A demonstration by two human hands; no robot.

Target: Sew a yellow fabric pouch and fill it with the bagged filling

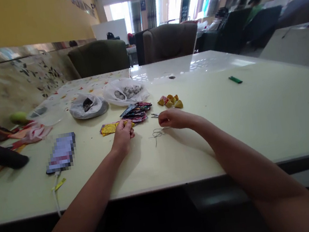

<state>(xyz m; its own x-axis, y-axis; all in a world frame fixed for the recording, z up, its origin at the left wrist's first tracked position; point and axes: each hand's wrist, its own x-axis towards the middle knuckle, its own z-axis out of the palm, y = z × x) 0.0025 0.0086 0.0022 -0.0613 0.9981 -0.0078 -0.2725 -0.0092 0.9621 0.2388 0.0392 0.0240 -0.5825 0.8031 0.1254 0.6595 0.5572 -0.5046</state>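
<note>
"Where's the flat, yellow-patterned stack (110,128)?"

"At the left hand (124,134): fingers closed, hold unclear."

"Right hand (174,119)?"

"Curled shut, contents unclear; glossy cream table (266,122) spreads wide rightward, its front edge well apart."

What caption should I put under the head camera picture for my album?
Two hands at a table, near yellow packets and dark thread.

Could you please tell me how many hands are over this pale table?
2: the left hand at the yellow pieces, the right hand beside the small metal tool.
</note>
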